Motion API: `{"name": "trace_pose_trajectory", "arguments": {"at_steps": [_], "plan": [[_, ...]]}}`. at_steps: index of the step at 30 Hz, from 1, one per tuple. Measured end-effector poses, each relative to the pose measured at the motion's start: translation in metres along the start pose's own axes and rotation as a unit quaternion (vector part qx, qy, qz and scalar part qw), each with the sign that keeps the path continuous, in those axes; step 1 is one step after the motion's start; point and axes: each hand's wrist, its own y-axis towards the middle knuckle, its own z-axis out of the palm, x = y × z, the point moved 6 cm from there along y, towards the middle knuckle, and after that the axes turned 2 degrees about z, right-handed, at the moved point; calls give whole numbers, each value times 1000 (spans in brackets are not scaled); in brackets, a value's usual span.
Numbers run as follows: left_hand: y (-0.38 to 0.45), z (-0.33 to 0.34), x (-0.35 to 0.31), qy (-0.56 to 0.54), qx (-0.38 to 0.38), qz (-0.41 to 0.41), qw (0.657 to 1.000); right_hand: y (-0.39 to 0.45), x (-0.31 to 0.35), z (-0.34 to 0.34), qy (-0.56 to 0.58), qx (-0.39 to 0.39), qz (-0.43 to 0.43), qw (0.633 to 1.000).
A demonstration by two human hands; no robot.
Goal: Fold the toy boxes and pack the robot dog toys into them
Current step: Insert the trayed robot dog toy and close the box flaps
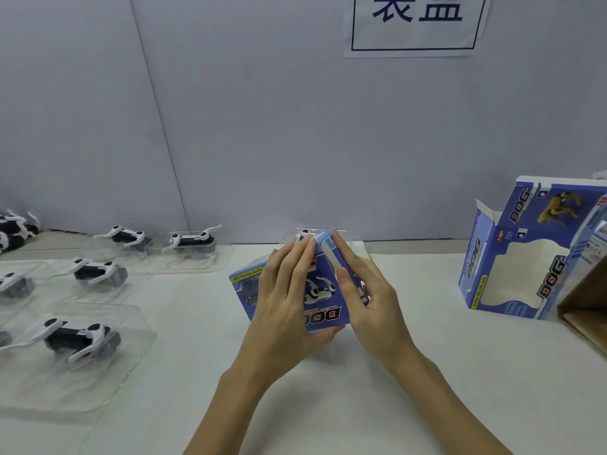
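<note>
A blue toy box [323, 307] printed with a white robot dog is tilted on the white table at the centre. My left hand [285, 300] grips its front face, fingers laid up to the top corner and thumb under the lower edge. My right hand [364, 290] holds the box's right side, its fingers pressing the end flap [331, 254]. Behind the box's top, a black-and-white robot dog [303, 234] in a clear tray peeks out. Whether it is inside the box I cannot tell.
Several robot dogs in clear plastic trays lie on the left, such as one [77, 336] near me and one [193, 239] by the wall. An open blue box [532, 257] stands at the right, beside a brown carton [588, 307]. A grey wall closes the back.
</note>
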Motion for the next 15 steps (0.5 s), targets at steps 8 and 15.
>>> {"name": "trace_pose_trajectory", "arguments": {"at_steps": [8, 15], "plan": [[1, -1, -4, 10, -8, 14, 1000, -1, 1, 0, 24, 3, 4, 1000], [0, 0, -5, 22, 0, 9, 1000, -1, 5, 0, 14, 11, -6, 1000]]}}
